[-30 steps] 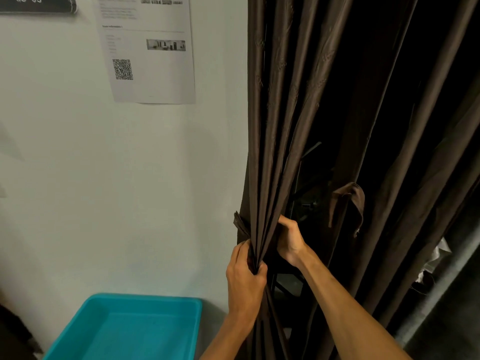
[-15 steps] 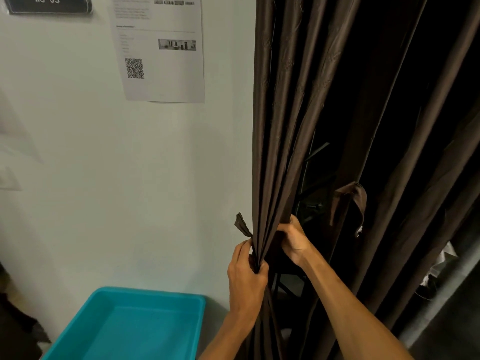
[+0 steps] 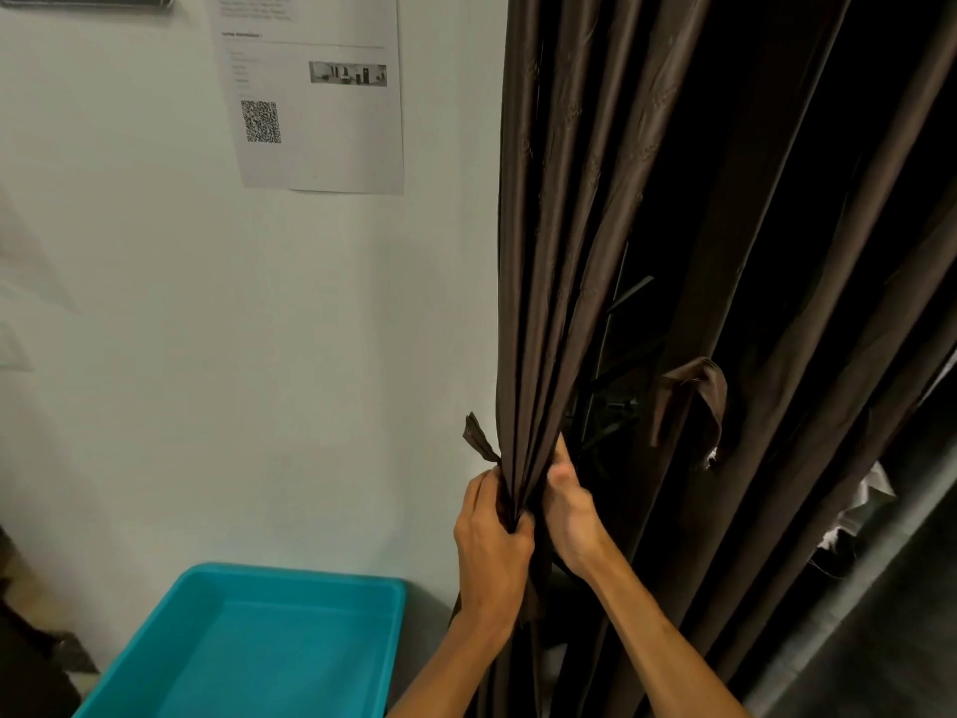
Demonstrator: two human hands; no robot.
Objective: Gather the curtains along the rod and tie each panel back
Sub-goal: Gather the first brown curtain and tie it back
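The 2 hands meet low at centre: the left hand (image 3: 492,541) grips the gathered folds of the dark brown pleated fabric curtain (image 3: 559,251), and the right hand (image 3: 569,515) curls round the same bundle, thumb pointing up. A matching brown fabric tie strip (image 3: 479,437) pokes out just above the left hand. A teal rectangular plastic tub (image 3: 290,575) sits lower left, with a white printed paper sheet (image 3: 336,147) on the pale wall (image 3: 207,329) beyond.
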